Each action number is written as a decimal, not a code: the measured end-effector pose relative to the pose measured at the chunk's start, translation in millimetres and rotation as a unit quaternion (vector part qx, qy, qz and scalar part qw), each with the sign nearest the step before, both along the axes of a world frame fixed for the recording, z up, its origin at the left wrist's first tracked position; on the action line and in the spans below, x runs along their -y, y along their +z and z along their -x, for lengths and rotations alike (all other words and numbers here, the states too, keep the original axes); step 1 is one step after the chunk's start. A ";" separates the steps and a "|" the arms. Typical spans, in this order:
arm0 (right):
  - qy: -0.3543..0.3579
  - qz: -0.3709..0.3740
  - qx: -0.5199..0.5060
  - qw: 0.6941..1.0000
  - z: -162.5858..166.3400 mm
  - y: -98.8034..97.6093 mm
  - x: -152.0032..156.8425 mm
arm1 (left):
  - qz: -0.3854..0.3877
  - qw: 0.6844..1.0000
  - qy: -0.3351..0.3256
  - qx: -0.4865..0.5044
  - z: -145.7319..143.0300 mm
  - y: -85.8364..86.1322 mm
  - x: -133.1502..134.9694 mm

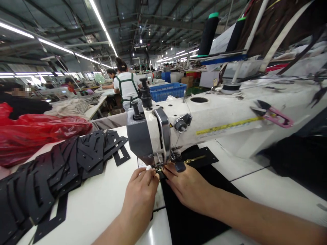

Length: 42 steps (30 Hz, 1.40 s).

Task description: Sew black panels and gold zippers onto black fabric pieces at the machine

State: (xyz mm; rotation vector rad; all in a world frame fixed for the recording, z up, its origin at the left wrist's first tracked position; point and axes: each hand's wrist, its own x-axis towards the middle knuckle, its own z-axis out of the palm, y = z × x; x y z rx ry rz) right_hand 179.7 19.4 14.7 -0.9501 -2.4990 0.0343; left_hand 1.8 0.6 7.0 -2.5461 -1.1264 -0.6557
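Sewing machine (219,109) is the landmark. Black fabric (189,217) lies under its head and runs toward the wearer; a dark perforated piece with a gold metal strip (195,159) sits just behind the right hand (190,187), under the machine's arm.

Left hand (141,190) is left of the needle area, fingers curled close together, tips at the presser foot; can't tell if they pinch the edge or only press. Right hand lies on the fabric to the right of the foot, fingers bent, nearly together, tips partly hidden; grip can't be told. Hands flank the foot probably to keep the work flat and aligned.

Overlapping black cut pieces (92,153) spread on the desk (89,204) left of the machine, presumably for easy pickup. Pink-handled snips (281,117) rest against the machine's arm, likely for quick reach. Thread cone (208,35) stands above the machine, probably to feed freely.
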 end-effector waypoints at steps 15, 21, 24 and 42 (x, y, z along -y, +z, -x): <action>0.002 0.030 0.005 1.000 0.8 5.8 -2.0 | -0.060 0.998 -0.008 0.032 1.5 -4.8 -10.8; -0.003 0.022 0.012 1.000 1.9 8.3 -1.6 | -0.066 0.997 0.009 0.045 0.4 -4.6 -10.8; -0.005 0.023 0.002 1.000 2.8 7.8 -1.9 | -0.060 0.997 0.023 0.044 -0.2 -5.5 -10.8; -0.151 -0.086 0.074 0.982 -25.2 -10.0 45.3 | 0.053 0.996 0.021 0.068 10.1 19.9 10.8</action>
